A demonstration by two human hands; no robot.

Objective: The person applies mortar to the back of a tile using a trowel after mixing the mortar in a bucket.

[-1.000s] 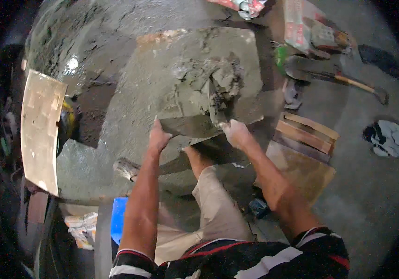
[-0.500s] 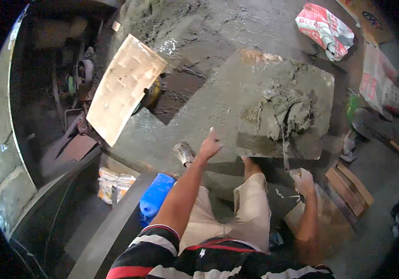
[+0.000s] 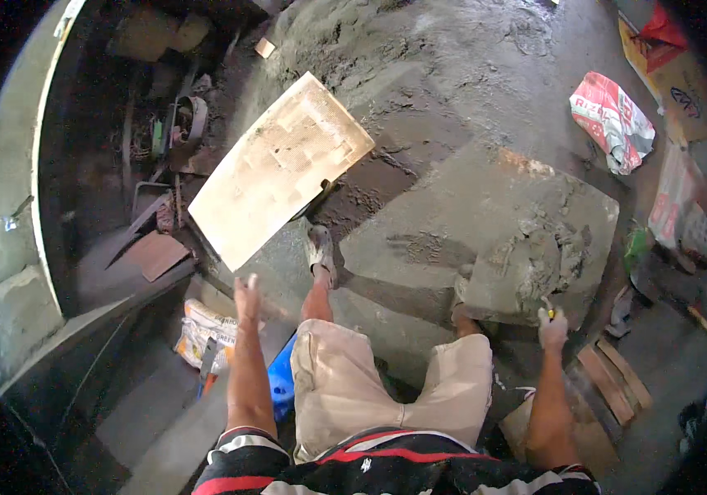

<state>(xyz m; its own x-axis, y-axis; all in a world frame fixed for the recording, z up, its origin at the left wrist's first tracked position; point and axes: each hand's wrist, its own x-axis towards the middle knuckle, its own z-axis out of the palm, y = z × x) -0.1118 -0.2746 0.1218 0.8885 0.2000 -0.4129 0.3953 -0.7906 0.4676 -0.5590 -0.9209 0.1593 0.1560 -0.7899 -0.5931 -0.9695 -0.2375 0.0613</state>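
My right hand (image 3: 552, 327) is closed round a trowel handle (image 3: 551, 313), at the near edge of a mortar-smeared board (image 3: 473, 280). A heap of wet grey mortar (image 3: 558, 256) lies on that board, and the trowel's blade is hard to tell from it. My left hand (image 3: 246, 300) is empty, its fingers raised and somewhat apart, just below the near corner of a pale tan panel (image 3: 279, 169) with patchy marks. Whether the fingertips touch the panel I cannot tell.
Wet cement mix (image 3: 419, 49) spreads across the far floor. A torn red-and-white bag (image 3: 613, 124) lies at the far right, wooden pieces (image 3: 613, 384) near right. Beside my left arm are a blue container (image 3: 282, 375) and a printed sack (image 3: 205, 326). Clutter fills the dark left recess.
My left hand has moved left, from in front of my legs to the tan panel's near corner. My left foot has stepped forward, and the view has shifted. The right hand still grips the trowel.
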